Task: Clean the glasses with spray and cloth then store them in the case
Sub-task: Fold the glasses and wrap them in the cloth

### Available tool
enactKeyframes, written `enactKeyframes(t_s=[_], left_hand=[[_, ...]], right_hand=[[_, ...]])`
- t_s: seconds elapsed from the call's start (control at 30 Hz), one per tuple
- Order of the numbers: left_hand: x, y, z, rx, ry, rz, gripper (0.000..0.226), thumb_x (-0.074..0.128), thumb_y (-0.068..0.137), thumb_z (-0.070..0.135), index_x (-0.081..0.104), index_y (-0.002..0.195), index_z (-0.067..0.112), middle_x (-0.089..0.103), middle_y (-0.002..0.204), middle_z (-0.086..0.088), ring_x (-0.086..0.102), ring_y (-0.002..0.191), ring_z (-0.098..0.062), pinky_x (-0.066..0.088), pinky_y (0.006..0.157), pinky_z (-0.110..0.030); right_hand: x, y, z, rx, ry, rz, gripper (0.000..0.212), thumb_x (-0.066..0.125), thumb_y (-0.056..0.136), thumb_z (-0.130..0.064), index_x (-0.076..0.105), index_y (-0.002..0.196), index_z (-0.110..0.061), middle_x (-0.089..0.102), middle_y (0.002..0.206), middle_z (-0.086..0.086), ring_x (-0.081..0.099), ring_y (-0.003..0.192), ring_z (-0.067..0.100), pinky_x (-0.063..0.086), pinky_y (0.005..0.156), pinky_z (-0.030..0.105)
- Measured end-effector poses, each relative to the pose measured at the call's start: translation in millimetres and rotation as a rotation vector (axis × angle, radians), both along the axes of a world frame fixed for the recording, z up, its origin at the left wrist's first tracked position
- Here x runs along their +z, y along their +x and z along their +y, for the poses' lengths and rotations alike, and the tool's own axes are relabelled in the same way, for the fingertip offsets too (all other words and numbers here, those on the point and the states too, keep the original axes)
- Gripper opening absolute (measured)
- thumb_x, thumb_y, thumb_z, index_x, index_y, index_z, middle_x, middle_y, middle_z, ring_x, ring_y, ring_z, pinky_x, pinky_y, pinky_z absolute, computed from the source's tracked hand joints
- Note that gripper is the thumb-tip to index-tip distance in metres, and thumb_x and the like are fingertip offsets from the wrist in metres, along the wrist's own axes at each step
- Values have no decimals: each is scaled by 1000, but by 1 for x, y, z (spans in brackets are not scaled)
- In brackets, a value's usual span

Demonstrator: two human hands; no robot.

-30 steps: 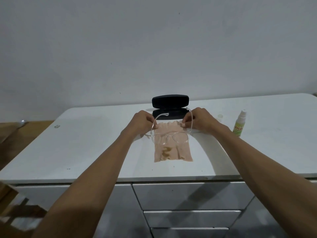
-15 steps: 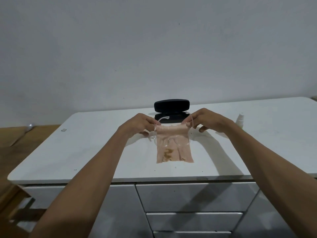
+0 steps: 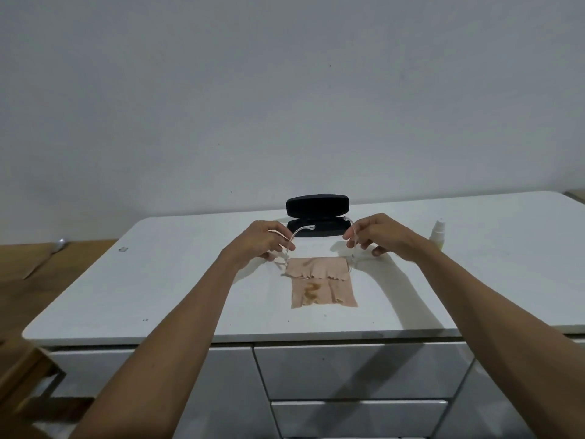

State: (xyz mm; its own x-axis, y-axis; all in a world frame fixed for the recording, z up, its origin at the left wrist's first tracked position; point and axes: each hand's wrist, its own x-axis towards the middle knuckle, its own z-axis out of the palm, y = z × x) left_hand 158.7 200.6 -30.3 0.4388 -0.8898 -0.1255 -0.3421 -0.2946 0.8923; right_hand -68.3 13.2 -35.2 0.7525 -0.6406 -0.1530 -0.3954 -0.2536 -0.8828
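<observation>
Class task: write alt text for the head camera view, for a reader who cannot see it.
Two hands, left hand and right hand, hold clear glasses by the temples over a folded pink cloth on a white table. An open black case stands behind; a spray bottle stands right.

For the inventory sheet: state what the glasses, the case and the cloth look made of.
Glasses: clear plastic by the look, see-through temples.
Case: matte black, rigid shell; material unclear.
Cloth: thin peach fabric, folded over the frame front, wavy edge.
</observation>
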Motion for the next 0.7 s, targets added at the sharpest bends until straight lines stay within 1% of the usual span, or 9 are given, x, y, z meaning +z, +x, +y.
enactKeyframes(t_s=[0.1, 0.2, 0.27, 0.33, 0.43, 0.5, 0.6, 0.7], left_hand=[[-5, 0, 8, 125, -25, -103, 25, 50, 86, -4, 68, 97, 10, 75, 92, -10, 63, 80, -21, 44, 70, -31], [-8, -6, 22, 169, -6, -219, 18, 58, 84, -2, 66, 95, 10, 68, 84, -5, 62, 70, -16, 45, 61, -25], [-8, -14, 33, 131, 33, -258, 15, 64, 82, -2, 67, 91, 11, 63, 76, -1, 58, 65, -14, 44, 59, -23], [-6, -24, 43, 41, 79, -282, 13, 72, 79, 0, 71, 89, 8, 66, 75, 0, 59, 65, -12, 44, 61, -23], [-6, -42, 56, -96, 110, -314, 13, 83, 72, 10, 78, 85, 11, 71, 77, 2, 63, 74, -13, 46, 72, -26], [-8, -54, 63, -130, 128, -344, 15, 85, 70, 14, 80, 84, 16, 71, 75, 4, 62, 75, -12, 45, 71, -25], [-12, -69, 71, -120, 124, -401, 16, 84, 72, 15, 81, 88, 18, 69, 75, 5, 61, 72, -9, 45, 66, -23], [-19, -79, 75, -62, 83, -507, 12, 81, 78, 16, 81, 89, 21, 67, 81, 5, 59, 74, -4, 43, 64, -20]], right_hand=[[-6, -7, 4, -105, 0, -42, 23, 57, 89, -1, 75, 88, -16, 75, 86, 3, 54, 72, 16, 35, 54, 24], [-12, -19, 11, -184, -45, -37, 23, 57, 89, 2, 72, 87, -15, 74, 88, 7, 53, 70, 17, 34, 52, 24], [-14, -29, 19, -192, -108, 25, 20, 59, 89, 1, 72, 86, -14, 72, 84, 8, 53, 67, 16, 36, 51, 22], [-14, -38, 32, -157, -206, 106, 18, 65, 85, 0, 73, 83, -17, 68, 77, 3, 57, 66, 13, 41, 52, 21], [-14, -45, 56, -74, -383, 164, 23, 64, 85, -4, 75, 83, -25, 67, 81, -7, 62, 79, 11, 43, 61, 20], [-13, -48, 73, 10, -428, 167, 21, 68, 84, -8, 77, 87, -27, 69, 83, -11, 64, 85, 12, 46, 67, 21], [-12, -49, 90, 123, -435, 184, 15, 85, 78, -20, 82, 90, -28, 72, 88, -10, 67, 92, 13, 47, 73, 24], [-13, -50, 101, 156, -533, 227, 16, 85, 80, -24, 84, 95, -27, 69, 92, -10, 64, 91, 12, 45, 73, 25]])
